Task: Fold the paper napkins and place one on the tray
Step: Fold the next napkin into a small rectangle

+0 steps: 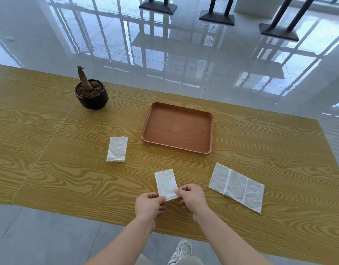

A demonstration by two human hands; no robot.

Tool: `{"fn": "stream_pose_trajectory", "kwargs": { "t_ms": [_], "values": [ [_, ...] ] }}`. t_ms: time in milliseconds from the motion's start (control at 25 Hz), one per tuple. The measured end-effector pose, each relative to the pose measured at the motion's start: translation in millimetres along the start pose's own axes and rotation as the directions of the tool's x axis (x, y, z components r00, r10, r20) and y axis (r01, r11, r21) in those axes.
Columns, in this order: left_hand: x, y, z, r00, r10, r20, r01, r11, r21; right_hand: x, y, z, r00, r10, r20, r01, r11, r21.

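A folded white napkin [165,183] lies on the wooden table near its front edge. My left hand [149,206] pinches its near left corner and my right hand [191,197] pinches its near right corner. A second folded napkin [117,149] lies to the left, further back. An unfolded napkin [236,186] with two creases lies flat to the right. The brown wooden tray [145,129] sits behind, in the middle of the table, with nothing in it.
A black pot [92,97] with soil and a bare stump stands at the back left. The table's front edge [107,222] runs just under my wrists. Beyond the table lies a glossy tiled floor with black stand bases [217,18].
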State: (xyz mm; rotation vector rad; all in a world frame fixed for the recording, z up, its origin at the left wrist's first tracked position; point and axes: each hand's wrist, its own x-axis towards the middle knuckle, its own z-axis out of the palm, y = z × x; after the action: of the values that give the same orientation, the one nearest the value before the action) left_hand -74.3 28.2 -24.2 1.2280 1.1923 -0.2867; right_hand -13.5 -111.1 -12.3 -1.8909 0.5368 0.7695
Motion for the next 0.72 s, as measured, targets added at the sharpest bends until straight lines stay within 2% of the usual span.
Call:
{"fn": "stream_pose_trajectory", "kwargs": {
  "t_ms": [160, 360, 720],
  "values": [
    [1.6, 3.9, -5.1, 0.997, 0.071, 0.008, -0.071, 0.997, 0.035, -2.7, 1.3, 1.0, 0.999, -0.044, 0.01, 0.044, 0.999, -0.023],
    [-3.7, 14.1, -11.3, 0.983, 0.184, -0.018, -0.182, 0.98, 0.082, -7.6, -7.9, 9.5, 0.989, -0.143, -0.025, 0.137, 0.978, -0.16],
    [-3.2, 46.6, -52.9, 0.941, 0.327, -0.083, -0.318, 0.942, 0.106, -7.6, -47.5, 48.0, 0.97, -0.233, 0.067, 0.241, 0.96, -0.142]
  ]
}}
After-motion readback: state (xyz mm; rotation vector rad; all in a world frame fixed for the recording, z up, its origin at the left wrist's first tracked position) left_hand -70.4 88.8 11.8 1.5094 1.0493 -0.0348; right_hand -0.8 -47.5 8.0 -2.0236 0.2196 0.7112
